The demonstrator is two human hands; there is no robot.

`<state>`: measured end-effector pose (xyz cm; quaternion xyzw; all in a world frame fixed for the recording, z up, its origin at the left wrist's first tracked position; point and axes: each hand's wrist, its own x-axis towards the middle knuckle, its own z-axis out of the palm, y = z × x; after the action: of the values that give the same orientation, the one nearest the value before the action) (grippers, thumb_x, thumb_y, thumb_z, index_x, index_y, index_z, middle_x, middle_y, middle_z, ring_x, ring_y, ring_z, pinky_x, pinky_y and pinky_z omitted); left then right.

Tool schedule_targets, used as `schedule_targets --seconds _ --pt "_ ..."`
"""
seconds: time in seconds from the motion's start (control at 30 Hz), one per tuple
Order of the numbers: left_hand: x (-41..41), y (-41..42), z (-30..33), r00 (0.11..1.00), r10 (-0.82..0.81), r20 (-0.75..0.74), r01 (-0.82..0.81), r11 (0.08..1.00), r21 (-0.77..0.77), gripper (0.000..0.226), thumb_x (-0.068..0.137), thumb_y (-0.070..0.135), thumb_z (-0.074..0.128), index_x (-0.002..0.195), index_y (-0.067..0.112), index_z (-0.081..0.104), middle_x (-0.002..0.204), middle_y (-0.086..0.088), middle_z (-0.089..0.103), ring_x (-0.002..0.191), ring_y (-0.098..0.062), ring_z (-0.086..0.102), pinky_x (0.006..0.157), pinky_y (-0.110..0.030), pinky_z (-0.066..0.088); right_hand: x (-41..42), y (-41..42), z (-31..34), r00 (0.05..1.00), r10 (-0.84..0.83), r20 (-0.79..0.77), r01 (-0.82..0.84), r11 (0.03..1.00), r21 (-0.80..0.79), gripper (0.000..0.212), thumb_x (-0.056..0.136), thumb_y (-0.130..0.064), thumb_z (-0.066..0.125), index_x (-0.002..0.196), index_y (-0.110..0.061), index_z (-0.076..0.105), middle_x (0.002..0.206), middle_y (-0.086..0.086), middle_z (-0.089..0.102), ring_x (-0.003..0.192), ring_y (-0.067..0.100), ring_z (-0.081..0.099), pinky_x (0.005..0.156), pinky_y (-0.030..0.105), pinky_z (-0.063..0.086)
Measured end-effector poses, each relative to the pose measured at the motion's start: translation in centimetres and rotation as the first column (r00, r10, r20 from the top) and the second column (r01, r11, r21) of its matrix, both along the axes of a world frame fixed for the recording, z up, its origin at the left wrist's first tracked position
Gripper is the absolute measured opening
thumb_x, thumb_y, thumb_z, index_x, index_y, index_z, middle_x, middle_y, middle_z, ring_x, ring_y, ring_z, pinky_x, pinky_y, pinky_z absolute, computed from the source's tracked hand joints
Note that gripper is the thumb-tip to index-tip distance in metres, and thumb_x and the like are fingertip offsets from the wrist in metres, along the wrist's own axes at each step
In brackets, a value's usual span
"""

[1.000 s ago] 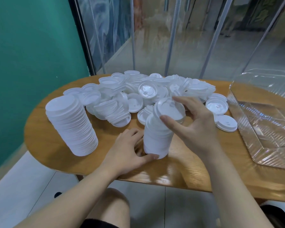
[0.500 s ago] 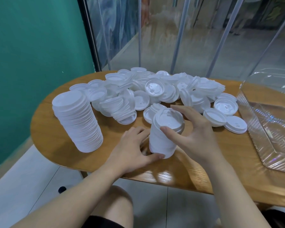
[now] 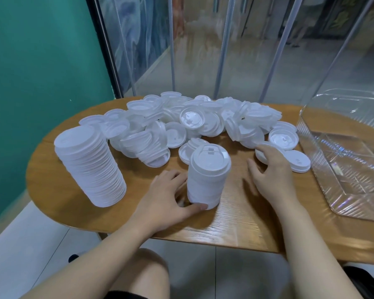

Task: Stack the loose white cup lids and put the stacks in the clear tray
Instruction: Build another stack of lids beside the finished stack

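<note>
A short stack of white lids [image 3: 205, 182] stands upright near the table's front edge. My left hand [image 3: 164, 197] holds its base, thumb in front and fingers behind. My right hand [image 3: 272, 175] is off the stack and reaches right, its fingertips resting on a loose lid [image 3: 260, 156] with the thumb spread apart. A taller, leaning stack [image 3: 91, 167] stands at the left. Several loose lids form a pile [image 3: 203, 121] across the back of the table. The clear tray [image 3: 343, 160] sits at the right with no lids visible in it.
The round wooden table [image 3: 235, 214] ends close in front of my arms. Two more loose lids [image 3: 283, 139] lie between the pile and the tray. A teal wall is on the left, and glass panels stand behind the table.
My right hand let go of the top of the short stack and moved right onto a loose lid. My left hand stayed at the stack's base.
</note>
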<state>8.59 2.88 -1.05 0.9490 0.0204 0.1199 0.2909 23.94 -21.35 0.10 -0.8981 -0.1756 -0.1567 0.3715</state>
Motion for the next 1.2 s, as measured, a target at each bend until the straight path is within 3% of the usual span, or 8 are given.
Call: schedule_targets --seconds 0.07,0.3,0.57,0.7,0.87,0.97,1.07,1.2 --pt "0.0 0.0 0.0 1.0 0.001 0.005 -0.001 1.0 0.002 0.065 0.074 0.085 0.068 0.127 0.049 0.058 0.115 0.029 0.051 0.109 -0.002 0.047 0.095 -0.032 0.046 0.8 -0.2 -0.6 0.998 -0.048 -0.041 0.047 0.999 -0.017 0.044 0.093 -0.021 0.073 0.134 -0.008 0.063 0.136 0.009 0.065 0.13 0.031 0.057 0.111 0.056 0.042" --pt "0.0 0.0 0.0 1.0 0.004 -0.002 -0.004 1.0 0.002 0.071 0.073 0.088 0.066 0.13 0.047 0.058 0.119 0.029 0.051 0.112 -0.002 0.048 0.096 -0.031 0.046 1.5 -0.5 -1.0 0.978 -0.167 -0.128 0.166 0.986 -0.019 0.033 0.098 -0.016 0.065 0.131 -0.009 0.066 0.119 0.01 0.073 0.115 0.034 0.065 0.107 0.045 0.037" --pt "-0.1 0.0 0.1 1.0 -0.002 0.0 0.002 1.0 -0.002 0.068 0.074 0.087 0.065 0.129 0.046 0.06 0.117 0.029 0.051 0.111 -0.001 0.047 0.095 -0.029 0.044 1.1 -0.7 -0.2 0.958 -0.144 -0.248 0.187 0.97 0.158 0.034 0.093 -0.011 0.067 0.127 -0.013 0.067 0.089 -0.008 0.066 0.091 0.019 0.064 0.094 0.048 0.054" --pt "0.0 -0.1 0.2 1.0 -0.004 0.001 0.004 1.0 -0.005 0.067 0.075 0.086 0.066 0.126 0.043 0.062 0.117 0.027 0.052 0.11 -0.001 0.047 0.094 -0.027 0.043 0.0 -0.4 0.5 0.95 -0.065 -0.306 0.14 0.963 0.232 0.019 0.091 -0.013 0.071 0.104 -0.028 0.073 0.086 -0.012 0.064 0.081 0.011 0.063 0.078 0.051 0.061" --pt "-0.1 -0.1 0.3 1.0 -0.005 0.009 0.006 1.0 -0.013 0.065 0.075 0.085 0.067 0.126 0.044 0.062 0.117 0.027 0.052 0.11 -0.002 0.048 0.093 -0.028 0.044 -1.5 -0.1 1.3 0.961 0.065 -0.268 0.023 0.949 0.315 0.019 0.09 -0.011 0.075 0.091 -0.029 0.071 0.089 -0.012 0.072 0.079 -0.002 0.064 0.076 0.024 0.049" --pt "-0.1 -0.1 0.2 1.0 -0.007 0.006 0.007 1.0 -0.015 0.065 0.074 0.085 0.067 0.125 0.045 0.062 0.117 0.028 0.052 0.11 -0.002 0.048 0.093 -0.028 0.044 -2.0 0.0 2.1 0.938 0.166 -0.304 0.019 0.852 0.524 0.013 0.092 -0.013 0.076 0.101 -0.023 0.075 0.096 -0.006 0.077 0.089 0.002 0.07 0.081 0.018 0.053" --pt "0.0 0.0 0.2 1.0 -0.011 0.001 0.011 1.0 -0.008 0.066 0.074 0.087 0.065 0.126 0.047 0.061 0.117 0.03 0.051 0.11 -0.001 0.048 0.092 -0.028 0.044 -1.9 -0.1 2.3 0.879 0.295 -0.375 0.066 0.703 0.708 0.017 0.094 -0.011 0.074 0.11 -0.019 0.073 0.106 0.004 0.078 0.101 0.019 0.073 0.09 0.032 0.058" --pt "0.0 0.0 0.1 1.0 -0.01 -0.006 0.01 1.0 -0.003 0.067 0.074 0.087 0.065 0.128 0.048 0.06 0.117 0.032 0.049 0.11 0.002 0.046 0.093 -0.028 0.043 -1.2 -0.5 1.6 0.847 0.253 -0.467 0.198 0.665 0.72 0.025 0.096 -0.009 0.071 0.119 -0.015 0.064 0.107 0.008 0.075 0.1 0.022 0.072 0.077 0.029 0.059"
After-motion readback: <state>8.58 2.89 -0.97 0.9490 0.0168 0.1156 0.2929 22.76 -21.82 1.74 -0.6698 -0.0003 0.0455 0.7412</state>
